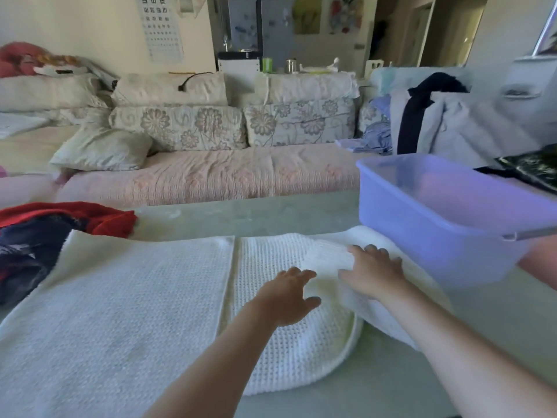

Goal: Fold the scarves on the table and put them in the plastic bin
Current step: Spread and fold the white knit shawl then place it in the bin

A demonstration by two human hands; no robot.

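Right hand [373,273] curls round a lifted fold of the waffle-knit white scarf [120,297], just left of the translucent lavender plastic bin [422,212]; left hand [286,294] rests spread-fingered on the knit. Both scarf and bin sit on a pale green table [256,218], with a quilted sofa [211,176] beyond. Red and dark scarves [60,224], far left of the bin, are cut off.
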